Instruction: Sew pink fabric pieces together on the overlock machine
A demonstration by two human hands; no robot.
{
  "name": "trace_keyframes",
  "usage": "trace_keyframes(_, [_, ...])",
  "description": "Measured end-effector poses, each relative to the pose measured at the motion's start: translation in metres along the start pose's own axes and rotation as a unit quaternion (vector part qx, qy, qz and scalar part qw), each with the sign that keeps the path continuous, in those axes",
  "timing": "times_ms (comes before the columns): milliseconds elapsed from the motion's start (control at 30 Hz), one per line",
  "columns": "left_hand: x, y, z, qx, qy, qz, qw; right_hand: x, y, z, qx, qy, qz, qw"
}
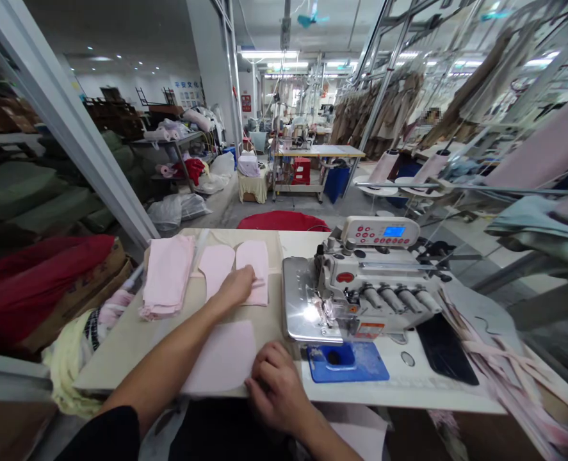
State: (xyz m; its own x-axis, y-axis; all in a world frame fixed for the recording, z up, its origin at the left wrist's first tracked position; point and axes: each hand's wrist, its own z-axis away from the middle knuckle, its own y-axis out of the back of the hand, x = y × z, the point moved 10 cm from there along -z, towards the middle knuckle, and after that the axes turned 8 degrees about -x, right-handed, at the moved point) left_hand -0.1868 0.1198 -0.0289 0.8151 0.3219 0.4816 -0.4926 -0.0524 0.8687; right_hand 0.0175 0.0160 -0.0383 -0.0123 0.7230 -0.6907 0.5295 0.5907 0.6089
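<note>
My left hand (238, 285) reaches over the table onto the lower part of a pink rounded fabric piece (252, 255), its fingers close together at the cloth. Left of that lies a second pink piece (216, 261), partly behind my wrist. A larger pink piece (228, 358) lies flat nearer the front edge, under my left forearm. At its right side, by the table's edge, is my right hand (273, 381) with its fingers curled; whether it pinches the cloth is hidden. A thick stack of pink pieces (168, 272) sits at the table's left.
An overlock sewing machine (374, 282) with a metal plate (305, 304) stands right of my hands, a blue tray (348, 362) before it. Pink strips (499, 365) lie far right. Thread cones (384, 168) stand behind. A metal post (72, 121) slants at left.
</note>
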Motion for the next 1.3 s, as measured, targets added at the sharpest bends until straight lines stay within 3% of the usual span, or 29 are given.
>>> trace_keyframes(67, [0.003, 0.009, 0.005, 0.012, 0.014, 0.037, 0.999, 0.004, -0.001, 0.002, 0.005, -0.003, 0.008, 1.0])
trace_keyframes(133, [0.013, 0.01, 0.025, -0.008, -0.006, 0.076, 0.997, 0.013, -0.002, 0.005, 0.026, -0.022, 0.026, 0.999])
trace_keyframes(233, [0.029, -0.003, 0.087, -0.119, -0.095, 0.172, 0.973, 0.023, 0.003, 0.014, 0.087, -0.066, 0.063, 0.992])
trace_keyframes(300, [0.034, -0.01, 0.144, -0.24, -0.182, 0.324, 0.897, 0.015, 0.002, 0.015, 0.077, -0.052, 0.088, 0.992])
trace_keyframes(367, [0.022, 0.002, 0.194, -0.266, -0.251, 0.404, 0.838, -0.005, -0.012, 0.009, -0.024, 0.008, 0.071, 0.997])
trace_keyframes(400, [0.005, 0.01, 0.208, -0.247, -0.252, 0.435, 0.828, -0.017, -0.023, 0.005, -0.105, 0.041, 0.036, 0.993])
trace_keyframes(433, [-0.019, 0.017, 0.215, -0.199, -0.222, 0.459, 0.837, -0.028, -0.034, 0.002, -0.187, 0.066, -0.011, 0.98])
trace_keyframes(500, [-0.077, 0.023, 0.219, -0.082, -0.096, 0.451, 0.884, -0.037, -0.043, -0.007, -0.291, 0.059, -0.091, 0.951])
trace_keyframes(567, [-0.128, 0.023, 0.222, 0.01, 0.043, 0.361, 0.932, -0.019, -0.035, -0.03, -0.26, -0.038, -0.096, 0.96])
trace_keyframes(633, [-0.157, 0.022, 0.224, 0.056, 0.124, 0.238, 0.962, 0.013, -0.023, -0.046, -0.184, -0.173, -0.036, 0.967])
trace_keyframes(733, [-0.174, 0.024, 0.224, 0.097, 0.154, 0.107, 0.977, 0.043, -0.024, -0.05, -0.168, -0.286, 0.072, 0.941])
trace_keyframes(833, [-0.181, 0.023, 0.224, 0.105, 0.147, 0.048, 0.982, 0.05, -0.034, -0.047, -0.187, -0.302, 0.153, 0.922])
trace_keyframes(933, [-0.175, 0.02, 0.222, 0.089, 0.125, -0.001, 0.988, 0.052, -0.037, -0.04, -0.183, -0.311, 0.197, 0.912])
trace_keyframes(1033, [-0.156, 0.021, 0.214, 0.097, 0.136, -0.089, 0.982, 0.052, -0.038, -0.036, -0.176, -0.306, 0.209, 0.912])
trace_keyframes(1133, [-0.12, 0.021, 0.197, 0.109, 0.135, -0.14, 0.975, 0.053, -0.037, -0.036, -0.171, -0.302, 0.208, 0.915])
trace_keyframes(1300, [-0.047, -0.006, 0.149, 0.045, 0.025, -0.125, 0.991, 0.054, -0.035, -0.036, -0.173, -0.295, 0.201, 0.918])
